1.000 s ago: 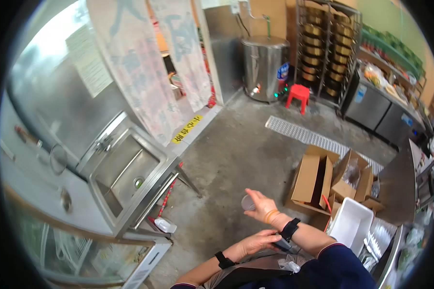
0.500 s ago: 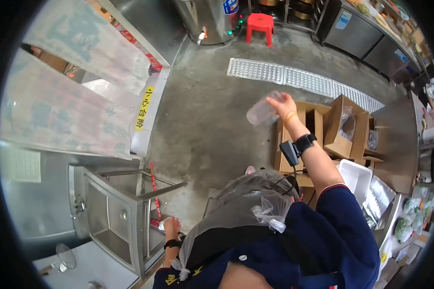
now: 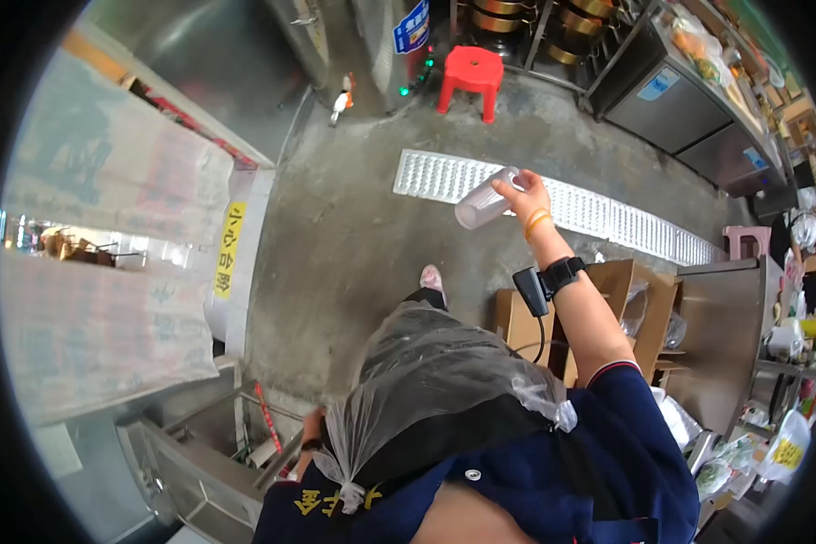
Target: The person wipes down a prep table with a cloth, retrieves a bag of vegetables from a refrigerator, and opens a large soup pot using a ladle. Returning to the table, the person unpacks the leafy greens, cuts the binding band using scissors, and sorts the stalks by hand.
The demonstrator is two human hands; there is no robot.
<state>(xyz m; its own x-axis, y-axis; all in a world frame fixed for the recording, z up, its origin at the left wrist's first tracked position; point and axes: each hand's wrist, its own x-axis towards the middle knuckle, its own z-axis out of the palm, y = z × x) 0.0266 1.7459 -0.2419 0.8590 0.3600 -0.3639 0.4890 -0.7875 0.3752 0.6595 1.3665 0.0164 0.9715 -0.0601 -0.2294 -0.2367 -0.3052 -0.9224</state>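
My right hand (image 3: 529, 196) is stretched out ahead over the floor, its fingers wrapped round a clear plastic cup (image 3: 482, 205). The cup is tilted, one end pointing down to the left. A black strap with a small black device (image 3: 546, 283) sits on that forearm, and a cable hangs from it. My left hand (image 3: 312, 430) hangs low at my side by the metal sink stand; the apron hides most of it, and its fingers do not show. A thin clear plastic apron (image 3: 444, 354) covers my front.
Open cardboard boxes (image 3: 612, 295) stand on the right beside a steel cabinet (image 3: 721, 304). Ahead are a metal drain cover (image 3: 444, 172), a red stool (image 3: 471, 77) and a steel boiler (image 3: 390, 54). Left are a cloth curtain (image 3: 109, 308), a yellow-labelled step (image 3: 230, 249) and a sink (image 3: 177, 480).
I have stepped forward, and a shoe now shows ahead of me. The stool and drain cover appear closer, the boxes lower. The cup stays in my right hand; the left has sunk behind the apron.
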